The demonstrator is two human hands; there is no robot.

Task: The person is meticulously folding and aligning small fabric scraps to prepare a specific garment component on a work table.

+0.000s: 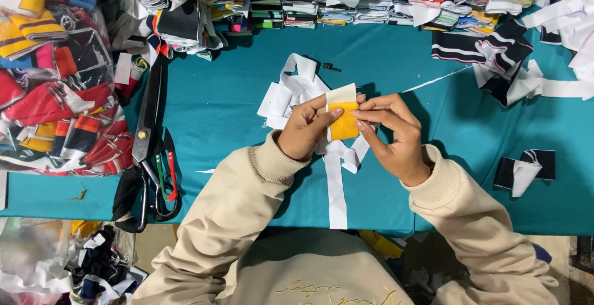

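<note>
Yellow-and-white fabric piece [343, 118] held above the teal tabletop [216, 104], pinched between both hands. Left hand [304, 127] gripping its left edge, thumb pressed on the yellow; right hand [393, 137] closed on its right edge with the fingertips. White fabric strips [297, 85] heaped just behind and beneath. Large black scissors [145, 150] lying well to the left, beside small snips [166, 172].

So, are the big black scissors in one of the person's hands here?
No, the scissors lie on the teal table, while both hands pinch a yellow and white fabric piece.
</note>
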